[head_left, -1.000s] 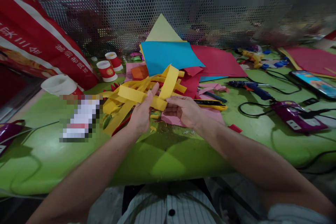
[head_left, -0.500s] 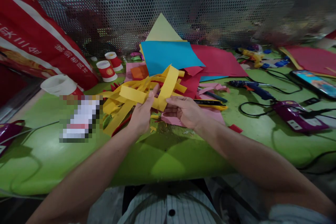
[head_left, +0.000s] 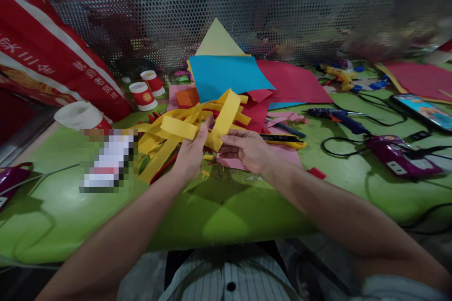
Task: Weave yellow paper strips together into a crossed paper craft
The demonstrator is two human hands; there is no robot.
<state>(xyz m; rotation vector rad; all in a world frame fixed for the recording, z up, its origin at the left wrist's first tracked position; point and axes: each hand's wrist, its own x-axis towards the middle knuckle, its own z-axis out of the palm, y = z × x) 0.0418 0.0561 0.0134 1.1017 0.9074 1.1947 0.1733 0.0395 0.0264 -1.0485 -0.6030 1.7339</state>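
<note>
Between my two hands a yellow paper strip (head_left: 227, 113) is bent at a corner, one part rising away from me and the other running left. My left hand (head_left: 192, 153) pinches it with the thumb on top. The thumb and fingertips of my right hand (head_left: 249, 148) close on the strip near its fold. Behind and left of my left hand lies a heap of yellow paper strips (head_left: 160, 162). Under my right hand is a pink paper sheet (head_left: 229, 160), with small yellow scraps nearby. My left fingers are partly hidden behind the paper.
Blue paper (head_left: 226, 75) and red paper (head_left: 293, 82) lie behind the heap. At right are a glue gun (head_left: 341, 120), a purple power strip (head_left: 399, 157) with cables, and a phone (head_left: 423, 110). Paper cups (head_left: 143, 96) and a red bag (head_left: 63, 47) stand at left on the green table (head_left: 226, 216).
My right fingertips have shifted slightly left and down along the fold of the strip. Both hands keep hold of it, and the rest looks the same.
</note>
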